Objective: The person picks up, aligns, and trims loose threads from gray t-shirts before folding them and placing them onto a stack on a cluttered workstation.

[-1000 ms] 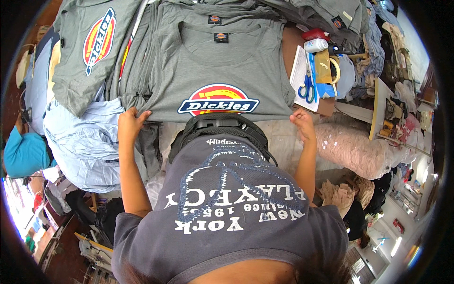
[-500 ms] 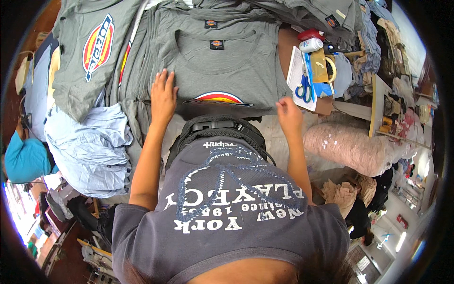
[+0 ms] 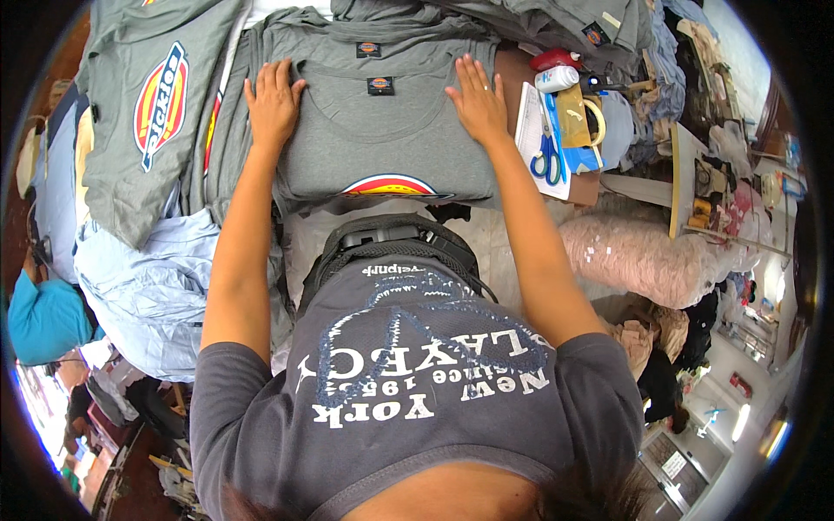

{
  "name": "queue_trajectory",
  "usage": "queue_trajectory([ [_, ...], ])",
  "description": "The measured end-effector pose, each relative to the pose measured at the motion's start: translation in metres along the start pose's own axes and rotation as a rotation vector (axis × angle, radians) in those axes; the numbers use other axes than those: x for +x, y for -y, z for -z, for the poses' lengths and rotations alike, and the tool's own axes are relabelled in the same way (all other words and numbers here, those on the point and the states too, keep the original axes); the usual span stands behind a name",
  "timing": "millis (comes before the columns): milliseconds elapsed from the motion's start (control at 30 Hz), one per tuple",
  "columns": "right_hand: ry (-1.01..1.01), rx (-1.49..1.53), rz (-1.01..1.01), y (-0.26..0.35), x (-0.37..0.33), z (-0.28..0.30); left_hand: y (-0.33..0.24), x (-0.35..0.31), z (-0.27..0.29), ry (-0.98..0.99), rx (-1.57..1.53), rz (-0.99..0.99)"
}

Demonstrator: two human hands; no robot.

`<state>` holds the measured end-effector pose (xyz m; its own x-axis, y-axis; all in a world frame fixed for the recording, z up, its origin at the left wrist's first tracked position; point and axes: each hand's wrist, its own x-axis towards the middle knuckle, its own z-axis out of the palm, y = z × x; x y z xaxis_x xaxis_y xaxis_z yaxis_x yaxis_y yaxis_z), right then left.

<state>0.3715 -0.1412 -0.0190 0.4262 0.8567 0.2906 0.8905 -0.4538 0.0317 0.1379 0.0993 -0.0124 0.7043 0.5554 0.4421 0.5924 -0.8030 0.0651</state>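
Observation:
A grey T-shirt [image 3: 382,139] lies flat in front of me, its wide neckline and black neck label facing up. Part of a red, yellow and white print [image 3: 391,184] shows along its near edge. My left hand [image 3: 274,100] rests flat on the shirt's left shoulder, fingers spread and pointing away from me. On the right shoulder lies my right hand [image 3: 479,100], likewise flat with its fingers apart. Neither hand grips anything. Directly beyond is another grey shirt [image 3: 413,35] with a similar label.
Left of the stack lies another printed grey shirt [image 3: 187,187], above light blue cloth [image 3: 148,286]. To the right are blue-handled scissors [image 3: 546,161], a white bottle [image 3: 556,79] and a tape roll [image 3: 596,122]. A pink bundle [image 3: 638,256] sits further right. A person in turquoise [image 3: 48,313] is at far left.
Both hands have moved away from me, up to the shirt's shoulders. My right hand, closed near the lower right corner before, now lies open. The shirt's near edge looks flatter.

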Motion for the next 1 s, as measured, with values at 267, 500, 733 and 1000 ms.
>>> queue_trajectory([
  [267,-0.080,0.153,-0.038,-0.017,0.033,-0.013,0.013,0.041,0.010,0.143,-0.004,-0.042],
  [500,-0.099,0.269,-0.085,-0.021,0.047,-0.016,0.029,0.047,-0.005,0.129,0.024,-0.076],
  [733,-0.129,0.375,-0.074,-0.031,0.057,-0.003,0.028,0.055,0.004,0.025,-0.032,-0.120],
  [1000,-0.104,0.271,-0.057,-0.024,0.070,-0.010,0.034,0.054,-0.008,0.075,0.074,-0.065],
])
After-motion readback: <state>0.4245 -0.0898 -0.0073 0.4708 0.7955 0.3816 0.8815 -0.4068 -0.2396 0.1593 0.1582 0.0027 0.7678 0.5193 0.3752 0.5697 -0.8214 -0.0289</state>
